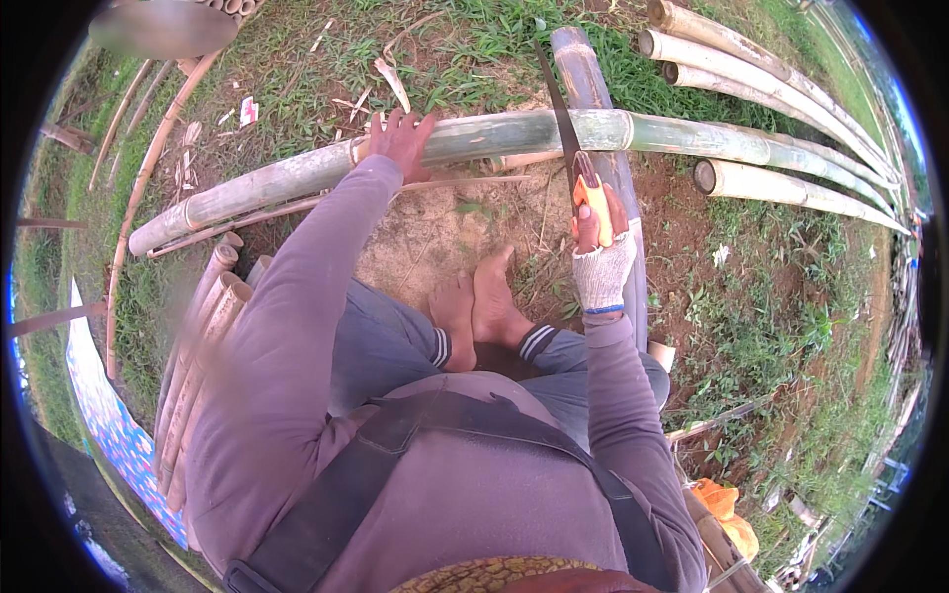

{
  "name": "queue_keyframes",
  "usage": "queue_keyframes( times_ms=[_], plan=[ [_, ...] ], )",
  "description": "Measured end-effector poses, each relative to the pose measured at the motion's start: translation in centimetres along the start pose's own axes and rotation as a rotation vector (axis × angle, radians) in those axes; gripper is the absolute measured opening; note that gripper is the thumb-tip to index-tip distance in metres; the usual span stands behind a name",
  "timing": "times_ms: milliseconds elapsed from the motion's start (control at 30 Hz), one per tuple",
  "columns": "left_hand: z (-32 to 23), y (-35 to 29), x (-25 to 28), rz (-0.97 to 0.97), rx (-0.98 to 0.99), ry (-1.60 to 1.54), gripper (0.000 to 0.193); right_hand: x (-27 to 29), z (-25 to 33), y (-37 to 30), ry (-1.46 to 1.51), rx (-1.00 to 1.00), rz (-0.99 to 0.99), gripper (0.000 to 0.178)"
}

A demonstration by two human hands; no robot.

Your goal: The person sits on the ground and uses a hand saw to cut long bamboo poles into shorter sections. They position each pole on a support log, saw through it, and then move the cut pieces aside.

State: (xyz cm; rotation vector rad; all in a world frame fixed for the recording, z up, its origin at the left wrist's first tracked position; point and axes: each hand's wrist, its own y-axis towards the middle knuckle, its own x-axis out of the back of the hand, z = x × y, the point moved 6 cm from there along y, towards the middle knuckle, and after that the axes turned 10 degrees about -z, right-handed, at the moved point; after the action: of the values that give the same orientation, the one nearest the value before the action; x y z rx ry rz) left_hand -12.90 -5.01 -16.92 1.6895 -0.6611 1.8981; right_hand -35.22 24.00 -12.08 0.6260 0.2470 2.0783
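Observation:
A long greenish bamboo pole (pixel 474 135) lies crosswise in front of me. Bare and with its fingers curled over the far side, my left hand (pixel 400 144) grips the pole left of its middle. My right hand (pixel 602 255), in a white knitted fingerless glove, is closed round the orange handle of a hand saw (pixel 566 124). The saw's dark blade points away from me and crosses the pole; whether its teeth are in the bamboo, I cannot tell. Under the pole, near the saw, runs a second greyish bamboo pole (pixel 582 69), pointing away from me.
Several pale bamboo poles (pixel 771 183) lie at the far right. Shorter bamboo pieces (pixel 203 336) are stacked beside my left arm. My bare feet (pixel 484 306) are just this side of the pole, on sawdust-covered soil. An orange bag (pixel 727 509) sits at the lower right.

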Motion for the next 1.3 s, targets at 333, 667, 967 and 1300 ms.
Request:
queue_keyframes(
  times_ms=[333,667,967,1300],
  plan=[
    [1.0,1.3,-1.3,0.038,-0.007,-0.209,0.078,2.7,1.1,-2.9,-0.185,0.124,0.005,0.051],
    [1.6,0.6,-1.8,0.072,0.033,-0.232,0.089,2.0,-2.5,-4.8,0.297,-0.319,0.000,0.057],
    [1.9,1.6,-1.3,0.037,-0.009,-0.240,0.078,4.3,0.1,-5.1,0.041,-0.180,0.033,0.056],
    [0.6,1.3,-1.0,0.029,0.008,-0.221,0.078,-0.1,-1.8,-0.8,0.246,-0.353,0.007,0.052]
  ],
)
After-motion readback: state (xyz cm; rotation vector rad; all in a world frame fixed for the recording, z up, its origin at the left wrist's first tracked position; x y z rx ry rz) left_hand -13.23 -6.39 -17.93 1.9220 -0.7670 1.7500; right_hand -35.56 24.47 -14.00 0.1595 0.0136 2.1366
